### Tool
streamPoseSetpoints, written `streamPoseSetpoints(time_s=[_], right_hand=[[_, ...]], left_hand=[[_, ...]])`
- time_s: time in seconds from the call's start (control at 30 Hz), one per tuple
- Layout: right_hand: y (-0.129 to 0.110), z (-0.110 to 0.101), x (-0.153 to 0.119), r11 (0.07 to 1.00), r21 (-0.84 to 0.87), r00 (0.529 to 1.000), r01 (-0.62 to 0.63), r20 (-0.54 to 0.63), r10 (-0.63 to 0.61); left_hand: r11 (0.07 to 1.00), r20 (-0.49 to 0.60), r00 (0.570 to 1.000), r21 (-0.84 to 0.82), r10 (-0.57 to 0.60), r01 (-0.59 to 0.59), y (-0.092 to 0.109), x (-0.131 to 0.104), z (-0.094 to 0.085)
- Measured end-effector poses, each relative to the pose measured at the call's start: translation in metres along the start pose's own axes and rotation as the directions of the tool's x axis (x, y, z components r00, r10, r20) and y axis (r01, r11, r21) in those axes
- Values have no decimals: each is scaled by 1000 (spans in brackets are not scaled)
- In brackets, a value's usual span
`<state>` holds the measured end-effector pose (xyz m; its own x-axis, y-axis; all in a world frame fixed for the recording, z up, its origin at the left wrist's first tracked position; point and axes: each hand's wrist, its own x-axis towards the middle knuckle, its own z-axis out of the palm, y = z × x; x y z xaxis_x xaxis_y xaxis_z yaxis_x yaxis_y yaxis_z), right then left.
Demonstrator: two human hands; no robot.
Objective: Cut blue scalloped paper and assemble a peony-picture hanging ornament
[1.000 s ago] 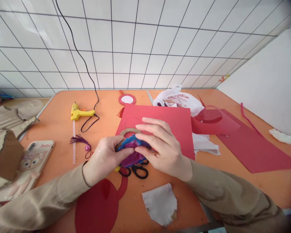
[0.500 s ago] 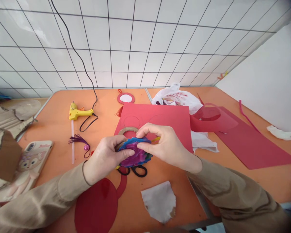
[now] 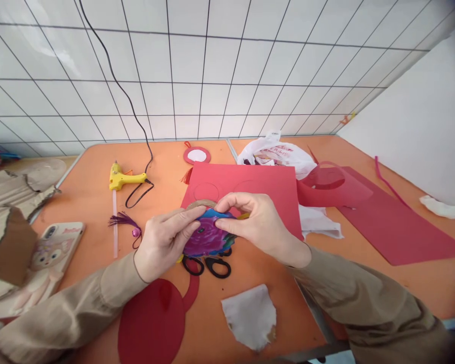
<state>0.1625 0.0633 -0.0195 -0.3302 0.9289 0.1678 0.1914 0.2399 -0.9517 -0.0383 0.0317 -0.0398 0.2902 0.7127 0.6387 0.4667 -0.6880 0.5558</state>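
Note:
Between both hands is a purple flower piece (image 3: 207, 237) with a blue rim and a bit of green, its face tilted up toward me. My left hand (image 3: 167, 240) pinches its upper left edge between thumb and fingers. My right hand (image 3: 256, 222) grips the upper right edge, thumb in front and index finger behind. A brown cardboard ring (image 3: 199, 203) shows just behind the flower, partly hidden; whether it touches the flower I cannot tell. Something yellow peeks out by my right fingers. Scissors (image 3: 218, 267) with black handles lie below the flower, their blades covered.
Red sheet (image 3: 273, 184) with drawn circles lies behind my hands. To the left are a yellow glue gun (image 3: 127, 178), a purple tassel (image 3: 123, 219), a phone (image 3: 56, 247) and cardboard (image 3: 7, 247). A red disc (image 3: 151, 323) and white scrap (image 3: 250, 316) lie nearer; a plastic bag (image 3: 276, 151) stands behind.
My left thumb has moved off the flower's face to its upper left edge, so more of the purple shows. The cardboard ring is now more covered. My right hand keeps its hold.

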Motion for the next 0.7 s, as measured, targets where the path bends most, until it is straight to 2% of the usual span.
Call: streamPoseSetpoints(time_s=[0.07, 0.17, 0.23, 0.3, 0.37, 0.43, 0.5, 0.57, 0.63, 0.7], right_hand=[[0, -1, 1, 1000, 25, 1000, 0, -1, 0], [1, -2, 3, 999, 48, 1000, -19, -12, 20], [2, -2, 4, 999, 36, 999, -19, -33, 21], [3, -1, 3, 1000, -2, 999, 6, -51, -6], [5, 0, 1, 996, -41, 995, 82, -61, -84], [6, 0, -1, 966, -80, 965, 244, -77, -251], [5, -1, -3, 875, -135, 875, 465, -75, -477], [3, -3, -4, 741, -188, 750, 645, -33, -661], [0, -6, -5, 640, -222, 659, 736, 13, -752], [-2, -7, -6, 585, -243, 610, 774, 35, -792]], left_hand=[[972, 47, 987, -172, -157, 162, 2, 2, -1], [853, 115, 929, -372, -350, 367, 3, 4, -1], [810, 104, 908, -418, -406, 411, 2, 2, 2], [830, 59, 915, -400, -399, 388, -1, -1, 5], [897, -7, 948, -323, -320, 300, -2, -3, 6], [970, -74, 984, -196, -164, 147, -1, -4, 4], [998, -108, 994, -50, 32, -38, 3, -2, 0], [972, -96, 968, 64, 232, -227, 7, 0, -6], [926, -66, 930, 139, 361, -350, 10, 1, -12], [897, -63, 908, 197, 414, -396, 10, -2, -16]])
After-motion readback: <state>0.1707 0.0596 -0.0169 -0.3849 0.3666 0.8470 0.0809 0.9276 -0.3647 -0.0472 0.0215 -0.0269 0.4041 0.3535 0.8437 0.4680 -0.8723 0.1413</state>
